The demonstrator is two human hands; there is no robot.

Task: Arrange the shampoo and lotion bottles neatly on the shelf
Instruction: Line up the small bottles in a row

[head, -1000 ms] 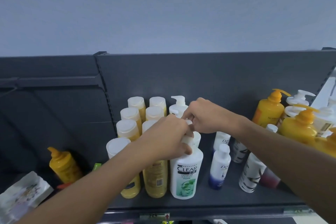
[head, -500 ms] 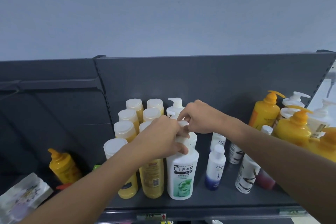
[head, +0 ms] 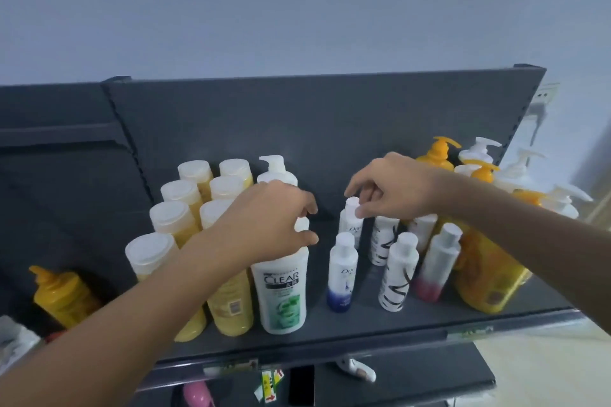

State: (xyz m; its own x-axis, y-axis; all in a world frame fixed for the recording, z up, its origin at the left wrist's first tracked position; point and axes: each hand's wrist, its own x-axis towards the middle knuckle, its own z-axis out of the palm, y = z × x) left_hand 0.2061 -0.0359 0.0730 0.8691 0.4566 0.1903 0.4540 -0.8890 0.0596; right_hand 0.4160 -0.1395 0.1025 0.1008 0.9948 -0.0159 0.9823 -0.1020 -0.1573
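Observation:
The dark grey shelf (head: 360, 327) carries rows of bottles. My left hand (head: 271, 225) curls over the cap of the white CLEAR bottle (head: 284, 294), which stands upright at the front. My right hand (head: 396, 190) pinches the white cap of the rear small Dove bottle (head: 351, 225). A second Dove bottle (head: 342, 274) stands just in front of it. Two columns of yellow bottles (head: 172, 220) with white caps fill the left side. A white pump bottle (head: 276, 168) stands at the back, behind the CLEAR bottle.
Two black-and-white bottles (head: 396, 274) and a pink-bottomed bottle (head: 436, 261) stand right of the Dove pair. Large yellow pump bottles (head: 489, 274) and white pump bottles (head: 479, 152) crowd the right end. A lone yellow pump bottle (head: 62, 297) sits far left. A lower shelf holds a pink item (head: 198, 393).
My right hand has left the white bottles in the middle and moved right to the rear Dove bottle's cap. My left hand stays on the CLEAR bottle's cap.

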